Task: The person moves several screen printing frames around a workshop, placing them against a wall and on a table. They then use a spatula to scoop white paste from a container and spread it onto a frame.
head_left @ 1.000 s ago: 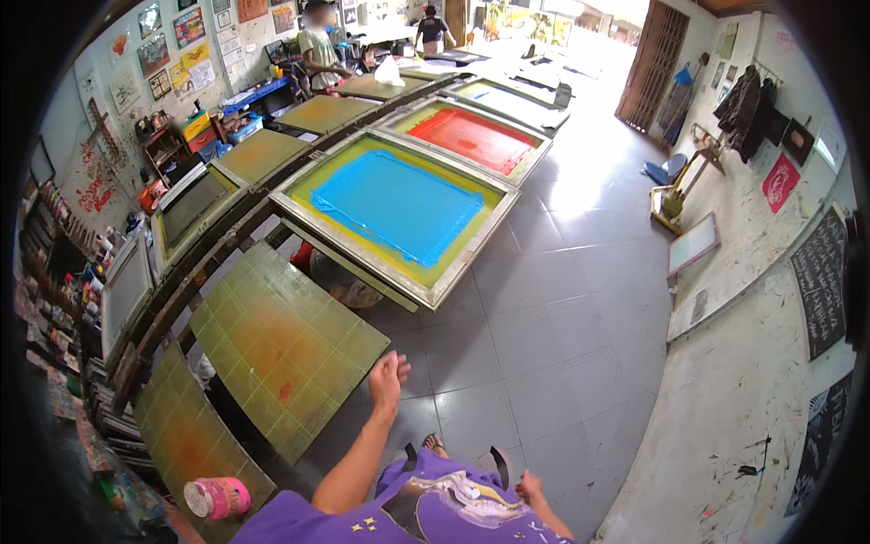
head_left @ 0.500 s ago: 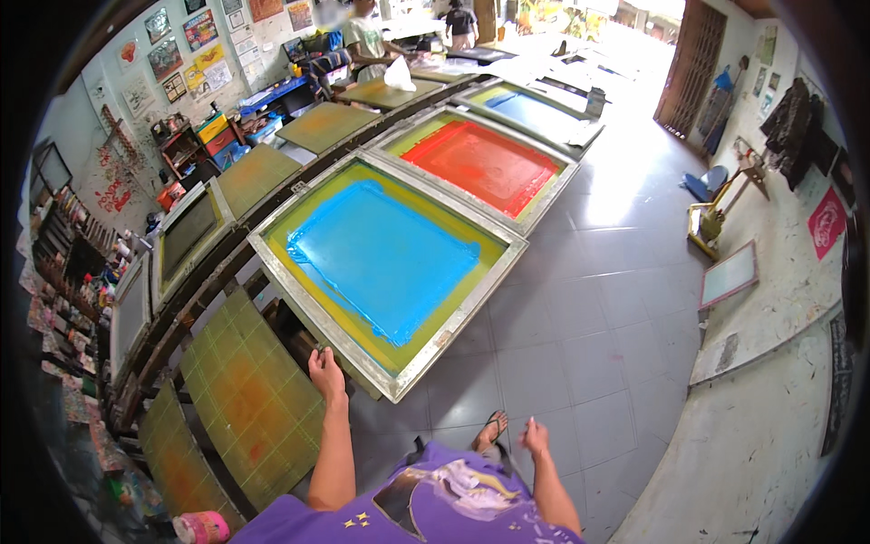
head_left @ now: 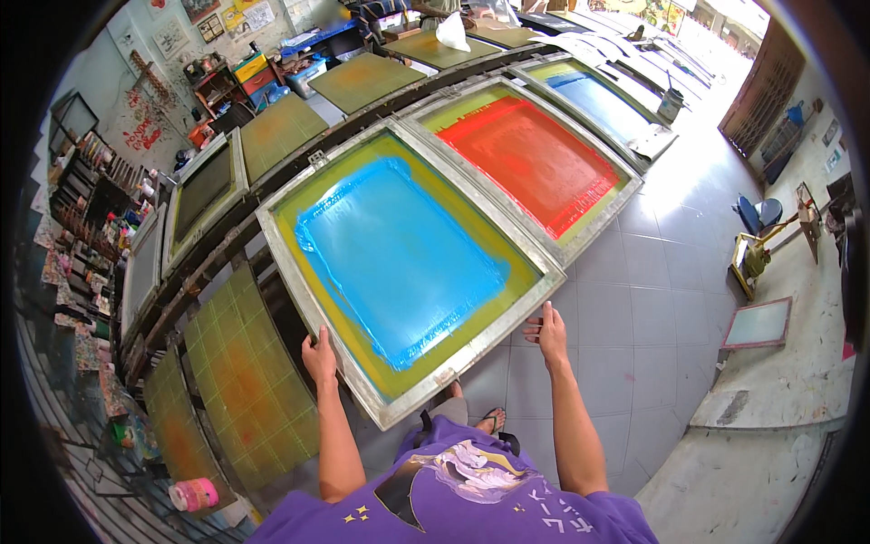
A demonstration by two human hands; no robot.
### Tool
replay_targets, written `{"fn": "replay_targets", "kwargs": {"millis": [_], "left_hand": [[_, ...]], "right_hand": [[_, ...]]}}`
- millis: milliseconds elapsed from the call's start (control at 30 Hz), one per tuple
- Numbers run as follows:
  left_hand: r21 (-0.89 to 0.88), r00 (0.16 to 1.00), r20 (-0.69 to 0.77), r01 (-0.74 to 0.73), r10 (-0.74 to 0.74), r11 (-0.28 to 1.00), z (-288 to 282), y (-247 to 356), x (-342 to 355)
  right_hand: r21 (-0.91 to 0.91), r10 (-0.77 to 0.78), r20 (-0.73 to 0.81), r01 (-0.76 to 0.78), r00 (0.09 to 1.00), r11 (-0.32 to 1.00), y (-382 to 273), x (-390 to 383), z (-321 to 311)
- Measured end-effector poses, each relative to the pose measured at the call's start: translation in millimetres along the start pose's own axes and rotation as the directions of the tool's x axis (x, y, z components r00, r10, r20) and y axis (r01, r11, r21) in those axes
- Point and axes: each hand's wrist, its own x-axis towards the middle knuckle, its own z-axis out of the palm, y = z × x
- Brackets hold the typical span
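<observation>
In front of me lies a screen printing frame (head_left: 481,351) with pale metal edges, its mesh covered by a broad patch of blue ink (head_left: 399,258). At the near part of its left edge, my left hand (head_left: 320,356) has its fingers closed on the rim; the underside of the grip is hidden. My right hand (head_left: 550,336) is beside the frame's near right corner, fingers apart, holding nothing. Whether its fingertips touch the rim is hard to tell. Beyond the blue screen sits a second screen (head_left: 601,219) with red ink (head_left: 530,163).
Farther back is another blue-inked screen (head_left: 603,102) with a can (head_left: 671,104) by its corner. Green-brown printing boards (head_left: 249,363) line the rack on the left, near a pink jar (head_left: 193,494). Grey floor tiles (head_left: 657,313) run along the right. A small framed screen (head_left: 758,323) leans against the wall.
My right hand has come up and forward from beside my body to the frame's right corner. My left hand stays at the left edge. The view has shifted, and a person at the back is out of sight.
</observation>
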Motion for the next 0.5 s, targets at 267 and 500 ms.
{"fn": "replay_targets", "kwargs": {"millis": [267,500], "left_hand": [[-0.006,0.986,-0.160,-0.057,0.056,0.998,28.0,13.5,32.5],[-0.064,0.972,-0.219,-0.099,0.083,0.993,34.2,16.8,20.9]], "right_hand": [[-0.653,-0.865,0.176,0.713,0.469,0.254,-55.2,-17.6,93.2],[-0.602,-0.664,0.548,0.791,0.508,0.108,-62.2,16.2,162.4]]}}
